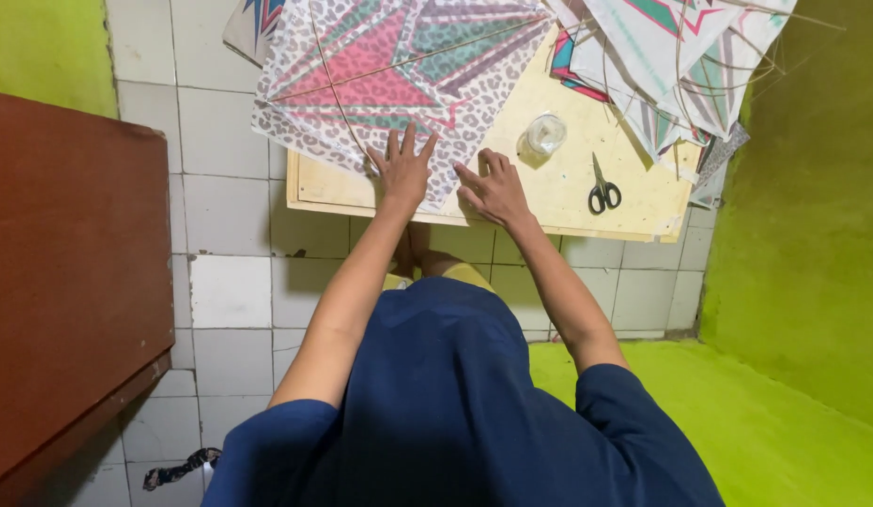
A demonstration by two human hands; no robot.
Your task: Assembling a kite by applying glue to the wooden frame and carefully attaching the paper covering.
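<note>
A low pale wooden surface [568, 202] fills the upper middle of the frame, and across its left part lies the kite [399, 66], a large leopard-print paper sheet with pink and teal panels and thin bamboo sticks crossing it. The step in hand looks like pressing down the kite's lower corner along the stick; the next move probably calls for keeping the paper flat and taut. The left hand [401, 171] lies open, fingers spread, palm down on that corner, gripping nothing. The right hand [497, 191] sits just beside it, fingers loosely bent, fingertips on the paper's edge. Scissors [602, 189] lie to the right.
</note>
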